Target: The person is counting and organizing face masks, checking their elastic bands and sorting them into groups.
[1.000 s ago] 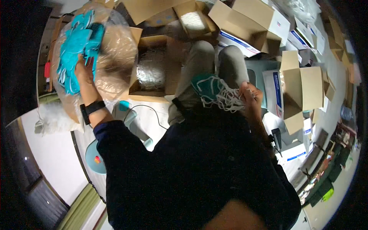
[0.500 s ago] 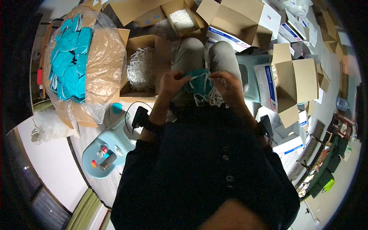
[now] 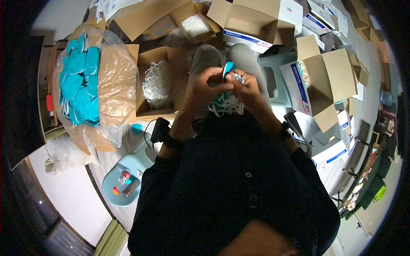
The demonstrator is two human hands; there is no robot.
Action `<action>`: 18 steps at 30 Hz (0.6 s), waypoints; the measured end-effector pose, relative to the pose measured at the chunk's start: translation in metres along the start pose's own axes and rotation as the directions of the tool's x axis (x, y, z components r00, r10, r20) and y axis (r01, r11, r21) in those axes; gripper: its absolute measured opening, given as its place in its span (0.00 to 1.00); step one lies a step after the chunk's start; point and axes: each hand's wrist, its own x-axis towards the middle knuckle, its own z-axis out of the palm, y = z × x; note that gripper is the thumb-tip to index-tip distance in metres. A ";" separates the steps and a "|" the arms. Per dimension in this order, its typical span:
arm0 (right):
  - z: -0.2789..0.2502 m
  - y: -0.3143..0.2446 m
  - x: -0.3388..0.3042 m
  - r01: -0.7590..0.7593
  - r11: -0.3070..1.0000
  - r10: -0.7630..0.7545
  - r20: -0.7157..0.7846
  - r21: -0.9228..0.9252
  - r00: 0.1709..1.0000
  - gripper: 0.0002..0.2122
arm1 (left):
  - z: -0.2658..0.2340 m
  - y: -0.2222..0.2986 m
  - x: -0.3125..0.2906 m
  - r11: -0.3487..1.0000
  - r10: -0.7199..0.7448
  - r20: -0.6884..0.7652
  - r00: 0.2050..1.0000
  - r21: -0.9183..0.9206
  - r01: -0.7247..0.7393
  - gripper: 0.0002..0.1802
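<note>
Above my lap I hold a teal face mask [image 3: 229,67], folded so that a narrow piece with a white edge stands up between my hands. My left hand [image 3: 211,85] is closed on its left side, thumb pointing right. My right hand [image 3: 246,87] pinches it from the right, with bunched white elastic strap [image 3: 239,78] at the fingers. Below the hands, more white straps [image 3: 226,106] lie loosely over teal material in my lap. My fingers hide most of the mask.
An open carton [image 3: 147,55] of white straps stands left of my knees. Beyond it, a plastic-lined box [image 3: 117,81] holds a teal mask pile [image 3: 81,85]. Open cartons [image 3: 333,79] crowd the right beside a pale stool [image 3: 277,79]. Bottles lie on a blue stool [image 3: 112,179], lower left.
My hands have come together and risen slightly. The mask, earlier spread flat between them with its straps across it, is now folded and upright in my fingers. The view has shifted a little.
</note>
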 end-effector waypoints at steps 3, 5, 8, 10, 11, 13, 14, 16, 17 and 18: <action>0.003 -0.011 -0.001 0.033 0.998 -0.028 -0.075 0.054 0.997 0.08 | 0.015 0.001 -0.004 0.997 0.080 -0.049 0.996 0.023 -0.079 0.10; -0.001 -0.012 -0.001 0.048 0.999 -0.046 -0.123 0.018 0.991 0.07 | 0.012 0.010 -0.003 0.991 -0.037 -0.042 0.998 0.129 0.042 0.09; -0.007 -0.011 0.002 0.087 0.986 -0.104 -0.122 -0.143 0.987 0.05 | 0.009 0.008 -0.003 0.967 0.014 -0.085 0.996 0.253 0.008 0.07; -0.006 -0.011 0.002 0.077 0.972 -0.097 -0.082 -0.222 0.992 0.04 | 0.009 0.004 -0.004 0.947 0.100 -0.118 0.988 0.315 -0.058 0.05; -0.005 -0.013 0.002 0.052 0.971 -0.067 -0.057 -0.233 0.996 0.04 | 0.009 0.003 -0.004 0.937 0.129 -0.133 0.983 0.342 -0.077 0.05; -0.011 -0.007 0.004 0.137 0.951 -0.157 -0.051 -0.276 0.986 0.04 | 0.008 0.002 -0.006 0.922 0.175 -0.155 0.972 0.373 -0.107 0.05; -0.025 0.004 0.009 0.242 0.919 -0.277 -0.073 -0.311 0.958 0.05 | 0.008 0.005 -0.009 0.918 0.193 -0.156 0.969 0.378 -0.122 0.05; -0.058 0.016 0.018 0.379 0.786 -0.523 -0.198 -0.488 0.829 0.06 | 0.004 0.009 -0.015 0.917 0.185 -0.201 0.962 0.387 -0.096 0.05; -0.079 0.011 0.016 0.243 0.814 -0.449 -0.307 -0.528 0.839 0.03 | -0.005 0.014 -0.018 0.919 0.163 -0.247 0.955 0.390 -0.057 0.05; -0.094 0.002 0.016 0.108 0.827 -0.382 -0.411 -0.552 0.827 0.01 | -0.015 0.019 -0.018 0.919 0.150 -0.296 0.943 0.393 -0.023 0.05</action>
